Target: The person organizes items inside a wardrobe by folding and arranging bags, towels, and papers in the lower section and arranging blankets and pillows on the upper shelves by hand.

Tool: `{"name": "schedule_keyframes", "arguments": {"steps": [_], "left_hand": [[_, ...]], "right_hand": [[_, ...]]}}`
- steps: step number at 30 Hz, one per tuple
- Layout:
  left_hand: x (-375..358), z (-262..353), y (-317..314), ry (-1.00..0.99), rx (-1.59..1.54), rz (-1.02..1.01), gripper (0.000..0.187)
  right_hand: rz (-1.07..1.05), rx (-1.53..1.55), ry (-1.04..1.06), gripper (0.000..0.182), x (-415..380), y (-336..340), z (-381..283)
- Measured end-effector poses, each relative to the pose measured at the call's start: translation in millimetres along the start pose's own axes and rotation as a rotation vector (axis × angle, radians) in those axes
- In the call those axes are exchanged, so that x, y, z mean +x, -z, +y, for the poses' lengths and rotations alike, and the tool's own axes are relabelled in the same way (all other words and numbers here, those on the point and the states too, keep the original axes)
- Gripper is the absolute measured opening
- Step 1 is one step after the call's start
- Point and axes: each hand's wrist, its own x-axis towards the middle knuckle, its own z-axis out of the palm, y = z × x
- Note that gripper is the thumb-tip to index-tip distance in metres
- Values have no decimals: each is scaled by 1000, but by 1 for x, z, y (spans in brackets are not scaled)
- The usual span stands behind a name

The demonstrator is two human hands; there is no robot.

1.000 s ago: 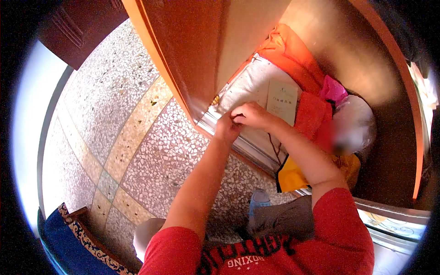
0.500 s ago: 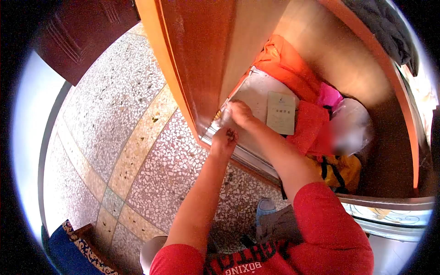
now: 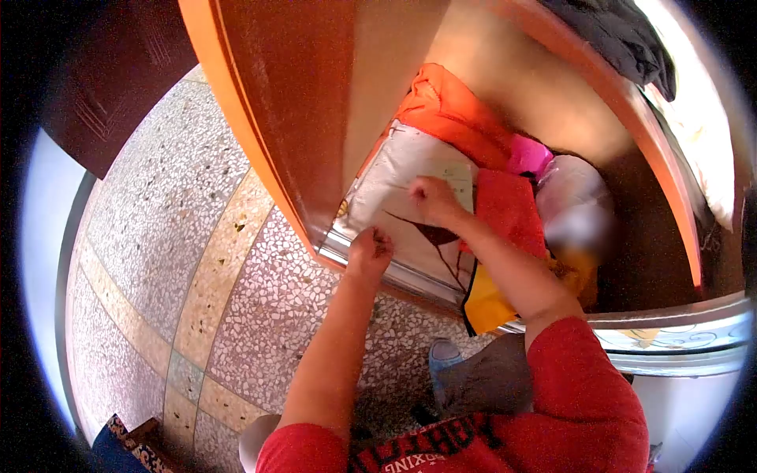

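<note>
A white, flat, fabric-like item (image 3: 400,165) with a dark pattern lies in the open wooden cabinet, along its left side. My right hand (image 3: 435,202) is closed in a loose fist over this item, partly covering a pale green booklet (image 3: 457,172). Whether its fingers hold anything is hidden. Near the item's front edge, by the metal rail (image 3: 410,272), my left hand (image 3: 371,249) has its fingers curled in. What may be inside that hand does not show.
Orange cloth (image 3: 449,102), a pink piece (image 3: 530,154), a red bag (image 3: 509,209), a clear plastic bundle (image 3: 576,197) and a yellow-and-black item (image 3: 495,301) fill the cabinet. A wooden door panel (image 3: 284,102) rises at left. Dark clothing (image 3: 615,35) hangs upper right.
My right hand has moved off the door-side edge, inward over the white item toward the booklet. My left hand has shifted slightly left and down. More of the item's dark pattern shows.
</note>
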Motion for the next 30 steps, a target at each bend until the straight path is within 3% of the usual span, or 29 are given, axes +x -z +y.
{"name": "schedule_keyframes", "arguments": {"steps": [1, 2, 4, 6, 8, 9, 11, 13, 15, 16, 18, 19, 21, 22, 24, 25, 27, 30], "left_hand": [[-12, 13, -17, 246, -493, 81, 15], [-16, 18, -22, 258, -502, 53, 19], [-16, 20, -24, 241, -465, 47, 20], [-11, 13, -11, 221, -433, 41, 21], [10, -6, 9, -27, -68, -139, 21], [2, 2, -3, -35, -67, -156, 21], [-28, 25, -29, 184, -469, 112, 21], [-17, 16, -18, 171, -430, 76, 19], [-13, 13, -12, 174, -576, -86, 18], [-7, 14, -10, 211, -562, -72, 18], [-5, 16, -10, 224, -552, -58, 17], [-7, 19, -13, 240, -541, -43, 17], [-14, 26, -25, 224, -489, 4, 14], [-17, 28, -29, 210, -437, 57, 11], [-20, 33, -34, 221, -413, 30, 10], [-19, 35, -36, 229, -393, 5, 9], [-20, 35, -42, 213, -393, -32, 9], [-24, 34, -54, 181, -368, -101, 9]], "right_hand": [[97, -235, -58, 17, 0, -4, 39], [141, -355, -90, 21, -10, -5, 83], [207, -493, -118, 26, -20, 12, 105], [12, -455, -523, 37, -42, 18, 87], [-1, -401, -606, 40, -37, 21, 77], [-40, -329, -692, 43, -36, 21, 74], [-13, -321, -688, 44, -33, 11, 83], [7, -309, -676, 45, -31, -9, 99], [-42, -418, -678, 45, -29, -29, 110], [-38, -421, -671, 45, -25, -18, 90], [-122, -263, -477, 49, -25, 1, 55], [-118, -266, -476, 49, -22, -1, 57], [-35, 269, -560, 49, -15, -3, 61], [-29, 267, -561, 49, -12, -3, 68], [-78, -229, -356, 41, -10, 6, 69], [-73, -236, -357, 41, -11, 13, 62], [-274, -283, -361, 33, -23, 32, 41], [-312, -26, -291, 29, -68, 80, -14]]}}
